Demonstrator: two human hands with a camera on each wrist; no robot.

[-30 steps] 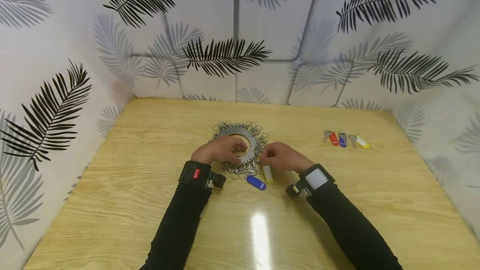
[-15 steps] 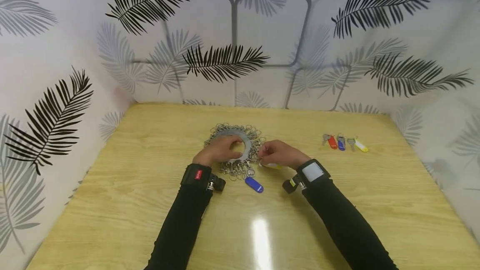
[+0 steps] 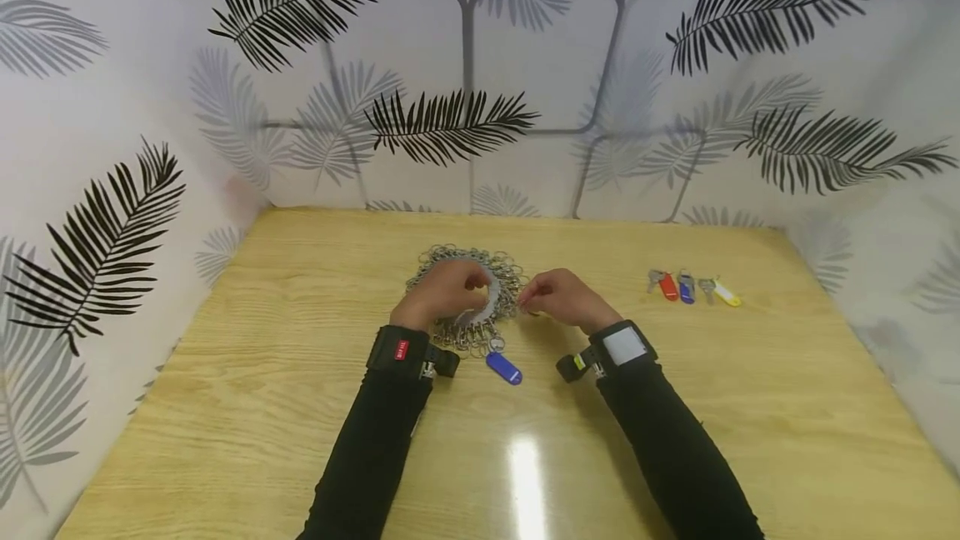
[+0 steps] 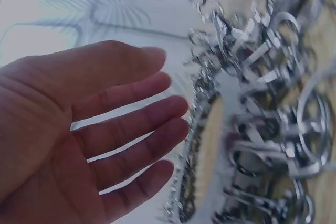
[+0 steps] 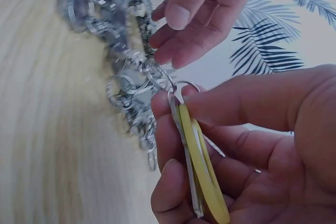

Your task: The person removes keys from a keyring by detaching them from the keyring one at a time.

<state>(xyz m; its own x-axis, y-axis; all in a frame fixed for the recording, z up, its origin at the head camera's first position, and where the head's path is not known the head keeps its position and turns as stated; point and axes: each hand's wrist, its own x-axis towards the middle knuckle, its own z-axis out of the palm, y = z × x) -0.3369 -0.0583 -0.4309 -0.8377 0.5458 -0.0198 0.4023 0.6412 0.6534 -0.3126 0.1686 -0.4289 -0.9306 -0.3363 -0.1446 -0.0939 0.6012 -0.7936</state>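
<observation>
Wooden table (image 3: 262,407): your left hand (image 3: 442,294) steadies key-ring disc (image 3: 504,280), fingers straight; right hand (image 3: 558,300) pinches yellow-tagged key (image 5: 202,174).

A light wooden counter (image 3: 262,407) with a clear grain carries everything, and a bright glare sits on it between the two forearms. Under the left hand (image 3: 442,294) lies a flat metal disc (image 3: 491,286) ringed all round with small key rings and clips — its near edge reaches toward that wrist. Just beside the wrist, on the side toward the right hand (image 3: 558,300), a blue key tag (image 3: 503,367) lies on the wood, clipped to the ring cluster. Well apart from the right hand, out on its far side, a short row of keys rests on the counter — with a red tag (image 3: 667,286), a blue one (image 3: 686,287) and a yellow one (image 3: 726,293).
</observation>
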